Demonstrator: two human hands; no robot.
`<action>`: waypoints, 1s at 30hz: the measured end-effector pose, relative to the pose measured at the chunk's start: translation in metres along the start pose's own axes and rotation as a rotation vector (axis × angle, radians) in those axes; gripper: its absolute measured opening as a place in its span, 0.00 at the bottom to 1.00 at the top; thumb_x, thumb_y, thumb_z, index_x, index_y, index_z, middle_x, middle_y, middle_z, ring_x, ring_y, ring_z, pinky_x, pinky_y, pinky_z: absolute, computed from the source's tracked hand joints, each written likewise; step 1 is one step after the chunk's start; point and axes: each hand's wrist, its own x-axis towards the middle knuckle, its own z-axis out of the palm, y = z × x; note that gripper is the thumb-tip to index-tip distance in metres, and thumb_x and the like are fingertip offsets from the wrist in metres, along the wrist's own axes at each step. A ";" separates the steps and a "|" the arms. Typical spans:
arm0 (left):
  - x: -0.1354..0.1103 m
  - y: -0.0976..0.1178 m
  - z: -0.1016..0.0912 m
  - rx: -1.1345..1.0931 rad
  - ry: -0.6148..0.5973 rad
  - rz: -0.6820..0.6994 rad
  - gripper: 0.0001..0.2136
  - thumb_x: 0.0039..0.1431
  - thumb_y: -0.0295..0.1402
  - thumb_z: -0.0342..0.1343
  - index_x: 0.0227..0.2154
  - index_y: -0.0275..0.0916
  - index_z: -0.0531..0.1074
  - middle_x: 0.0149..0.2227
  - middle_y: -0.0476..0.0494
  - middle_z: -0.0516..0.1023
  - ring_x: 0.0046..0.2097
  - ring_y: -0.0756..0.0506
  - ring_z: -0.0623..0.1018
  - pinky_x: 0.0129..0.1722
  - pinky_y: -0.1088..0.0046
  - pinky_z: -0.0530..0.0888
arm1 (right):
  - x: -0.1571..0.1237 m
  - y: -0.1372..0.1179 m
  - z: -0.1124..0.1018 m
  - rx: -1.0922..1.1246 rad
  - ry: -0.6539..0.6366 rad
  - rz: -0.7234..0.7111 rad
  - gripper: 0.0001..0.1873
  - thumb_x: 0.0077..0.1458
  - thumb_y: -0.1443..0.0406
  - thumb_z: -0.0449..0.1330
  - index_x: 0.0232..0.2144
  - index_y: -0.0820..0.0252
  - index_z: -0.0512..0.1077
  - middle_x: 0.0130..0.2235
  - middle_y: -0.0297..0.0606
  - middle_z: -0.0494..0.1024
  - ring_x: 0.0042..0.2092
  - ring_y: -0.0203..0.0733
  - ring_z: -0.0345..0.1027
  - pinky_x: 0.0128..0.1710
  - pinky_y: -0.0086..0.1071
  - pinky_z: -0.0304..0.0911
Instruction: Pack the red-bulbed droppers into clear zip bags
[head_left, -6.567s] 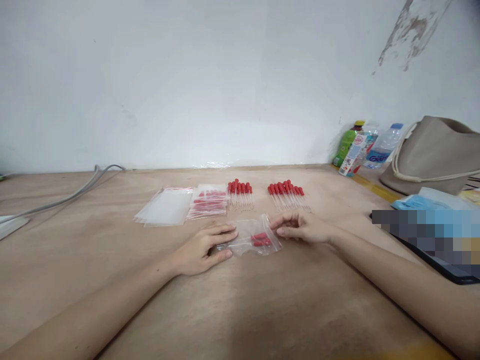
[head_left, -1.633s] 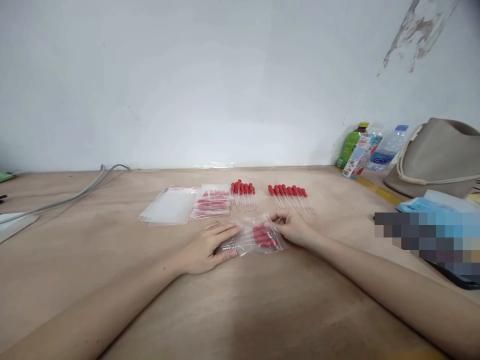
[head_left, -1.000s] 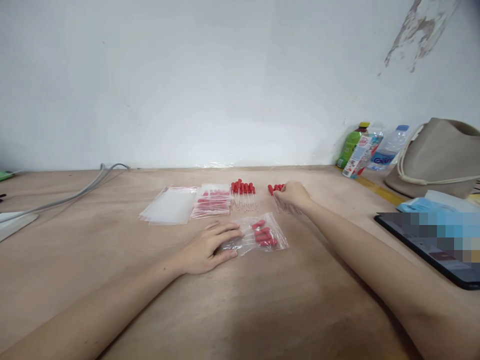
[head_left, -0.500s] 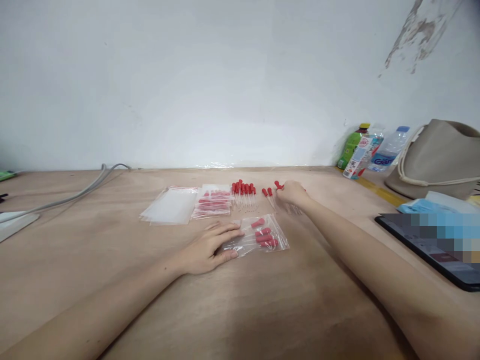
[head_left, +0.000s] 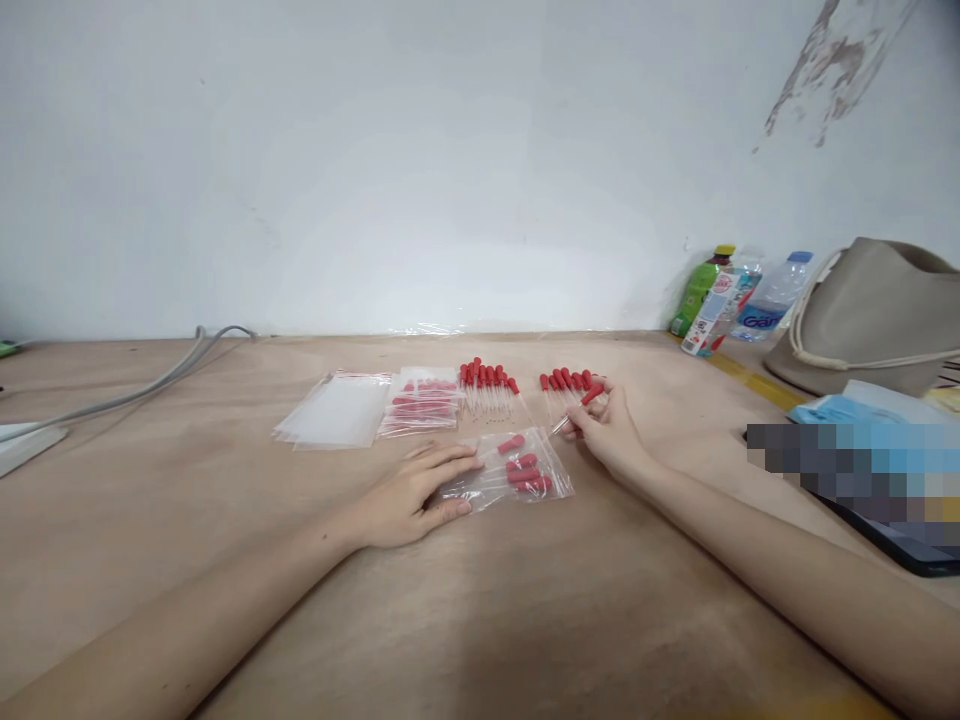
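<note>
My left hand (head_left: 409,500) lies flat over the left end of a clear zip bag (head_left: 487,492), its thumb and fingers apart. Inside that bag are several droppers with red rubber bulbs (head_left: 523,462). To the right, my right hand (head_left: 611,430) pinches a dropper (head_left: 592,393), its red bulb up and its glass tip slanting down left towards the bag's edge. Just behind this hand lies a row of red-bulbed droppers (head_left: 564,379), partly hidden by the fingers. Another group of droppers (head_left: 487,376) lies farther left.
Left of the droppers are a stack of filled bags (head_left: 424,405) and a pile of flat bags (head_left: 337,410). A grey cable (head_left: 150,385) crosses the left side. Bottles (head_left: 697,295), a grey bag (head_left: 870,320) and a phone (head_left: 926,562) stand or lie at right.
My right hand has drawn back towards me with a dropper in its fingers, and more of the right row shows. My left hand keeps its place on the bag.
</note>
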 end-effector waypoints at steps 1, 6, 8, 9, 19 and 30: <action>0.000 0.000 0.000 0.002 0.001 -0.003 0.21 0.62 0.42 0.45 0.57 0.47 0.55 0.59 0.45 0.57 0.59 0.42 0.59 0.57 0.58 0.57 | -0.002 0.000 0.002 0.033 -0.010 0.041 0.29 0.44 0.64 0.59 0.46 0.54 0.49 0.22 0.24 0.66 0.23 0.33 0.67 0.27 0.30 0.67; -0.001 0.000 0.000 -0.004 0.015 0.008 0.21 0.61 0.42 0.46 0.57 0.47 0.56 0.59 0.45 0.58 0.59 0.41 0.59 0.57 0.58 0.58 | -0.011 -0.003 0.006 0.154 -0.120 0.175 0.16 0.45 0.62 0.59 0.35 0.55 0.57 0.24 0.27 0.69 0.26 0.32 0.69 0.32 0.31 0.68; -0.001 0.000 0.001 -0.003 0.016 0.011 0.21 0.61 0.42 0.45 0.57 0.47 0.55 0.59 0.45 0.58 0.59 0.41 0.59 0.57 0.58 0.58 | -0.013 -0.002 0.003 0.093 -0.162 0.167 0.15 0.42 0.61 0.62 0.31 0.57 0.62 0.25 0.29 0.70 0.25 0.31 0.68 0.31 0.30 0.67; -0.001 -0.001 0.001 -0.001 0.014 0.010 0.21 0.62 0.42 0.45 0.57 0.47 0.55 0.59 0.45 0.58 0.59 0.41 0.59 0.57 0.58 0.58 | -0.013 -0.002 0.001 0.044 -0.184 0.159 0.15 0.40 0.61 0.63 0.30 0.58 0.64 0.25 0.30 0.71 0.25 0.31 0.67 0.30 0.29 0.66; 0.000 0.000 0.000 0.000 -0.008 -0.015 0.22 0.61 0.42 0.45 0.57 0.47 0.55 0.59 0.46 0.57 0.59 0.42 0.58 0.57 0.59 0.57 | -0.003 0.004 -0.006 -0.504 -0.344 -0.104 0.10 0.41 0.63 0.60 0.29 0.60 0.74 0.23 0.32 0.72 0.24 0.32 0.60 0.25 0.28 0.57; 0.000 0.000 0.001 0.002 -0.008 -0.014 0.23 0.61 0.42 0.45 0.58 0.46 0.53 0.60 0.45 0.57 0.59 0.42 0.58 0.57 0.59 0.57 | -0.011 -0.001 0.003 -0.275 -0.420 -0.102 0.11 0.41 0.62 0.61 0.28 0.61 0.65 0.25 0.30 0.68 0.24 0.30 0.59 0.24 0.27 0.58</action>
